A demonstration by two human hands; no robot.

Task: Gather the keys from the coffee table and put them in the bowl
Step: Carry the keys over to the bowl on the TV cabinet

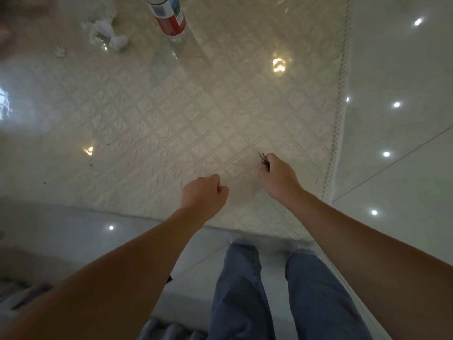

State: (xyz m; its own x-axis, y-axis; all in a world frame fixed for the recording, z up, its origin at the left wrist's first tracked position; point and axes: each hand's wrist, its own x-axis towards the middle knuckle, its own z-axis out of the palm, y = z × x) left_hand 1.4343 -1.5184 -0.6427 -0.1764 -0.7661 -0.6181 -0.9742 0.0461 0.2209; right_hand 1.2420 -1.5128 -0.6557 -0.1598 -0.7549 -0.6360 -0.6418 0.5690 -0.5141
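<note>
My right hand (pixel 278 176) is closed around dark metal keys (pixel 262 158), whose tips stick out past my fingers just above the quilted cream cover of the coffee table (pixel 157 123). My left hand (pixel 204 192) is curled into a loose fist beside it, a little nearer to me; I cannot see anything inside it. A small metallic thing (pixel 60 51), perhaps more keys, lies at the far left of the table. No bowl is in view.
A tall bottle (pixel 169 15) with a red and grey label stands at the far edge. Crumpled white tissue (pixel 107 33) lies to its left. The table's lace edge (pixel 339 119) runs down the right, with glossy floor tiles (pixel 404 119) beyond. My jeans-clad legs (pixel 269 290) are below.
</note>
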